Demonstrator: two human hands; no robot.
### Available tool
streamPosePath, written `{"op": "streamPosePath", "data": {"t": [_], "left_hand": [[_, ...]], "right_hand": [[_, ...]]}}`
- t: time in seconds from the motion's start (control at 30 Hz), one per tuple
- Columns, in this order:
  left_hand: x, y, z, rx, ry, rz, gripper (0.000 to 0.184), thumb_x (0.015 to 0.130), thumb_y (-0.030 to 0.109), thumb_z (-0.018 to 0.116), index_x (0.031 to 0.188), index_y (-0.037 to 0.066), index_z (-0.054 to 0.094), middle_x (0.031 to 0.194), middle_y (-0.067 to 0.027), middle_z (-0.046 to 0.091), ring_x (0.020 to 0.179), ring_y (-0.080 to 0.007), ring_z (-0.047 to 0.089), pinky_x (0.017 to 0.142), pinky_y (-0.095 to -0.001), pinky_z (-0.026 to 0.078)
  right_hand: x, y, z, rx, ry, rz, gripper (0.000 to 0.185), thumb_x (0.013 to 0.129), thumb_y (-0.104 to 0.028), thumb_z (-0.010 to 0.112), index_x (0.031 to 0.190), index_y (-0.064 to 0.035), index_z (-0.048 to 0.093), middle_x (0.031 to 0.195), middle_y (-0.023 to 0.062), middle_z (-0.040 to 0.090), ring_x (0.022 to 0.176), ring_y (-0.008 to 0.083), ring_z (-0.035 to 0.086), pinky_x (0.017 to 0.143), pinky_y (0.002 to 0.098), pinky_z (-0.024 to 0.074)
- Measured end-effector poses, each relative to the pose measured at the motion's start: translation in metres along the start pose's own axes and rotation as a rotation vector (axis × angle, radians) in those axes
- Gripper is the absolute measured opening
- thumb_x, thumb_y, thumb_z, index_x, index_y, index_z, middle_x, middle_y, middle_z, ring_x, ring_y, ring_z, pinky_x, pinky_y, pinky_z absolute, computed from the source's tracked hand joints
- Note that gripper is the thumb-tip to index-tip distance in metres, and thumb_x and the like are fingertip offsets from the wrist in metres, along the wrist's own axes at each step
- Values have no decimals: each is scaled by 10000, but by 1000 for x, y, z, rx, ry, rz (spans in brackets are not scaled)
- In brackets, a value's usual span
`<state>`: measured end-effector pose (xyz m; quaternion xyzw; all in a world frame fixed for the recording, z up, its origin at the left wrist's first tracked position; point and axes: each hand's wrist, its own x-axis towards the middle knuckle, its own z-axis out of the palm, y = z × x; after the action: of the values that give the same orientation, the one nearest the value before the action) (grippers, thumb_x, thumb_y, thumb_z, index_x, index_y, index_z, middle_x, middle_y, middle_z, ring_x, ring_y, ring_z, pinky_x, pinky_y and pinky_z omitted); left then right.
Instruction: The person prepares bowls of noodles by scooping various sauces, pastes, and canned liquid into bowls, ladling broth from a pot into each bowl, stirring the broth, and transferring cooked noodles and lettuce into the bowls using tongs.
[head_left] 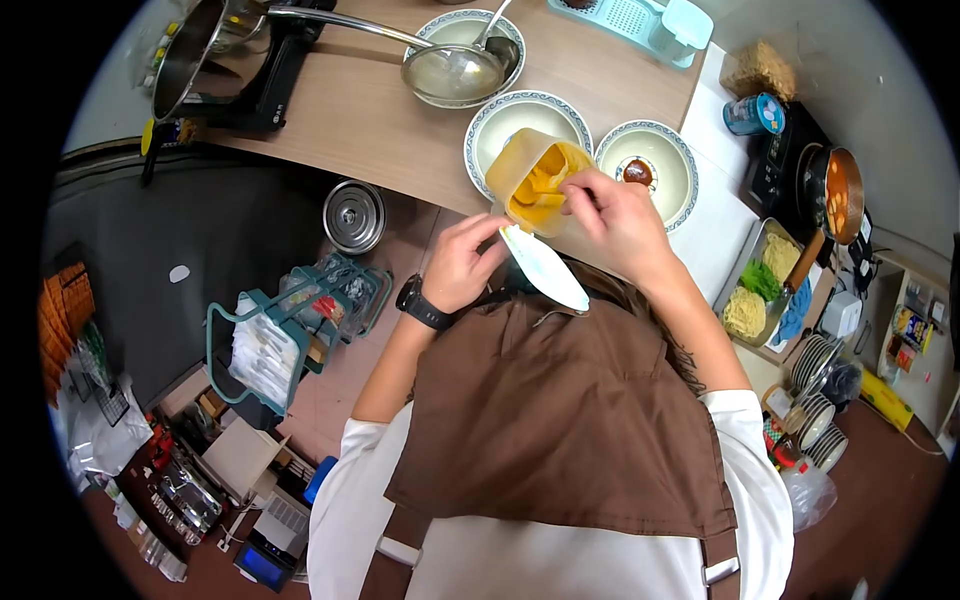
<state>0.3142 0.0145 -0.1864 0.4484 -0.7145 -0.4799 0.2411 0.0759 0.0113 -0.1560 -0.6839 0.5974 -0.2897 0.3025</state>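
A translucent yellow tub (510,172) with thick yellow-orange food inside is tilted by the table's front edge, overlapping a patterned bowl (482,128). My left hand (465,262), wearing a black watch, is closed at the tub's near left corner. Its fingertips pinch the end of a white lid (545,268) with a pale green edge. My right hand (618,218) reaches to the tub's right rim, thumb and fingers bent together over the opening. Whatever those fingers grip is hidden. To the right, another patterned bowl (672,165) contains a dab of red-brown sauce (637,172).
A strainer (452,76) and ladle (502,50) rest over a bowl at the back. A pot (190,60) stands far left. On the right are a pan (843,195) of red food and a tray (735,285) of noodles and greens. A lidded metal pot (354,216) stands below left.
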Motion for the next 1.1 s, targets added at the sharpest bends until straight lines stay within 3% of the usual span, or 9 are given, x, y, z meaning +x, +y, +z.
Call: {"op": "streamPosePath", "data": {"t": [0.17, 0.27, 0.37, 0.47, 0.77, 0.87, 0.97, 1.1], "left_hand": [[5, 0, -1, -2, -9, 11, 210, 867, 14, 623, 1067, -35, 658, 1015, -174, 700, 941, -330, 686, 829, -344, 524], [6, 5, -1, -24, -1, 11, 213, 860, 7, 620, 1065, -36, 654, 1007, -174, 697, 938, -330, 684, 828, -343, 523], [6, 5, -1, 3, -22, -2, 214, 856, 4, 617, 1063, -39, 653, 1006, -176, 696, 933, -333, 683, 828, -343, 524], [7, 9, -2, 7, 3, 22, 224, 854, 1, 615, 1072, -35, 653, 1013, -175, 695, 941, -335, 682, 833, -341, 523], [7, 2, -3, 11, -36, 2, 232, 864, 9, 630, 1092, -25, 658, 1026, -171, 700, 960, -326, 685, 844, -344, 525], [8, 2, -3, 2, -23, 23, 232, 863, 7, 632, 1092, -24, 655, 1024, -167, 699, 955, -324, 686, 845, -342, 524], [8, 4, -4, 25, -37, 22, 230, 863, 4, 630, 1090, -24, 654, 1012, -167, 698, 947, -328, 685, 841, -341, 524], [9, 4, -6, 29, -22, 32, 232, 860, 2, 628, 1089, -23, 654, 1000, -167, 694, 936, -335, 681, 829, -343, 524]], "right_hand": [[4, -1, -14, 36, 107, -35, 93, 900, -106, 644, 925, -25, 681, 716, 185, 672, 645, 358, 674, 608, 436, 542], [8, 5, -18, -136, 45, -55, 99, 900, -104, 644, 925, -15, 680, 702, 186, 668, 625, 362, 669, 598, 434, 540], [9, 2, -19, -35, 118, -39, 101, 899, -102, 641, 911, -9, 679, 684, 193, 660, 618, 368, 665, 589, 436, 538], [10, 5, -16, -130, 84, -2, 104, 899, -104, 641, 898, -7, 678, 673, 193, 656, 619, 367, 666, 590, 435, 537], [6, 2, -21, 84, 112, 92, 106, 901, -105, 635, 895, -10, 681, 661, 187, 652, 613, 363, 665, 592, 434, 538], [8, 10, -18, -94, 99, 28, 101, 900, -102, 637, 899, -12, 683, 654, 179, 651, 610, 355, 666, 588, 436, 536], [6, 3, -20, -71, 126, -9, 90, 901, -96, 636, 907, -19, 681, 630, 171, 644, 595, 359, 660, 584, 446, 535], [4, 6, -18, -92, 51, -55, 92, 898, -87, 637, 947, -27, 686, 730, 166, 679, 685, 357, 680, 622, 434, 549]]}}
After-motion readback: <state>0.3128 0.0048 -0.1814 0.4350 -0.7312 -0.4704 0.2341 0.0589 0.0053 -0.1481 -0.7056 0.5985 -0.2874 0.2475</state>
